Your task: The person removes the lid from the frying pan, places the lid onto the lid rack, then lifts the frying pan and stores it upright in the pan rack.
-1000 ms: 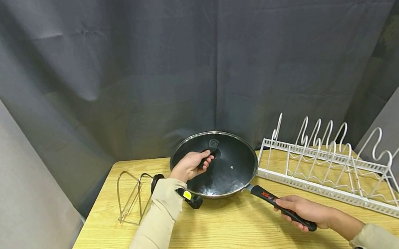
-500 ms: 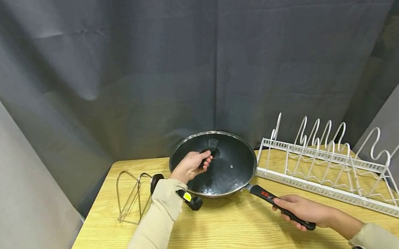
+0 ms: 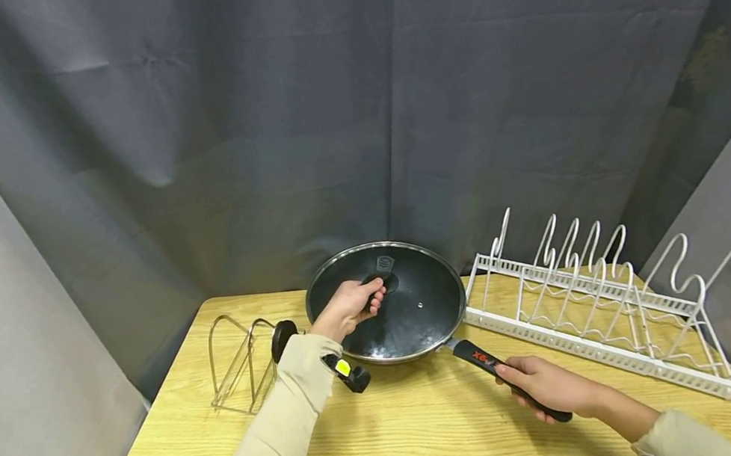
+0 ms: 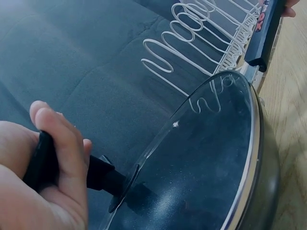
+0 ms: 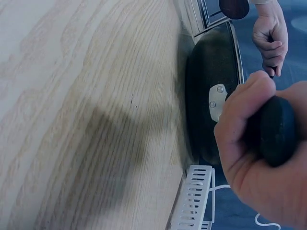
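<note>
A dark frying pan (image 5: 206,96) stands at the back middle of the table with a glass lid (image 3: 417,320) over it. My left hand (image 3: 353,306) grips the lid's black knob handle (image 4: 103,176), its fingers curled round it in the left wrist view. The lid lies on the pan's rim. My right hand (image 3: 546,386) grips the pan's long black handle (image 3: 475,355) near its end; red lettering shows on the handle. In the right wrist view the fingers wrap the handle, and a riveted metal bracket joins it to the pan.
To the right stands a white wire rack (image 3: 595,337) with several upright loops, close to the pan. A small metal wire stand (image 3: 239,370) sits at the left, with a round black thing (image 3: 283,337) beside it, partly behind the left sleeve. A grey curtain (image 3: 285,117) hangs behind the wooden table (image 3: 403,442).
The whole scene has shifted slightly left in the head view. Both hands keep their holds on the lid handle and the pan handle, and the lid stays on the pan.
</note>
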`<state>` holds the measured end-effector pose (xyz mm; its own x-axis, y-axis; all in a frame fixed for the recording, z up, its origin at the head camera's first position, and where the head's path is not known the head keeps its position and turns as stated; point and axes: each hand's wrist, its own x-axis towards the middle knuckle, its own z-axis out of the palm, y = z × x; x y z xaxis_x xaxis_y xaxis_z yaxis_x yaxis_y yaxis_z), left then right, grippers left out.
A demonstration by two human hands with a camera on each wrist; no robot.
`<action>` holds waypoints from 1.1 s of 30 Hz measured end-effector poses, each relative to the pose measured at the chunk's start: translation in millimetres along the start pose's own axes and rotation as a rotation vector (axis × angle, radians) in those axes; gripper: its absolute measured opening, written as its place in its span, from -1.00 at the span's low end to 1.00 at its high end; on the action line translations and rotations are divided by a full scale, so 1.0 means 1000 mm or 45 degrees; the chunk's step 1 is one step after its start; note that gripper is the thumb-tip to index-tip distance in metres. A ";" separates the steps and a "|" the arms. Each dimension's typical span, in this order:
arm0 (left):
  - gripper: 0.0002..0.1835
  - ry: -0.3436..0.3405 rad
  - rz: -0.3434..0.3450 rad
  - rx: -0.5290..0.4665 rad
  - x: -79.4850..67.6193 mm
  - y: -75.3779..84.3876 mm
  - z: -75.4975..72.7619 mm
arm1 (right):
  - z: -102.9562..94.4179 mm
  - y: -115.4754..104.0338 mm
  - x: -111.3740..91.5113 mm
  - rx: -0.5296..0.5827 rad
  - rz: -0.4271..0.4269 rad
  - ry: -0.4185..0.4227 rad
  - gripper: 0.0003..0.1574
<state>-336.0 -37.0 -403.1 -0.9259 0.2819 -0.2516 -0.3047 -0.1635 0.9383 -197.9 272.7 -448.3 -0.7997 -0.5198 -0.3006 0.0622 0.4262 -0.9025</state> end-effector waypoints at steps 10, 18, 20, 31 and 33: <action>-0.78 -0.002 0.002 -0.008 0.000 0.000 -0.003 | 0.005 -0.006 0.000 0.008 0.013 0.011 -0.40; -0.76 -0.009 0.093 0.087 -0.002 0.005 -0.005 | 0.006 -0.016 0.001 -0.219 0.007 0.111 -0.52; -0.76 -0.014 0.112 0.106 -0.003 0.008 -0.006 | 0.007 -0.020 0.001 -0.317 -0.003 0.150 -0.56; -0.70 0.030 0.295 0.210 -0.021 0.016 -0.009 | 0.010 -0.044 0.006 -0.835 -0.126 0.487 -0.65; -0.73 0.054 0.338 0.228 -0.023 0.015 -0.011 | 0.012 -0.047 0.007 -0.871 -0.148 0.521 -0.66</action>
<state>-322.2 -56.1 -385.7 -0.9775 0.2111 0.0018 -0.0102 -0.0557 0.9984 -198.6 239.9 -411.4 -0.9423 -0.3323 0.0402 -0.3081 0.8139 -0.4925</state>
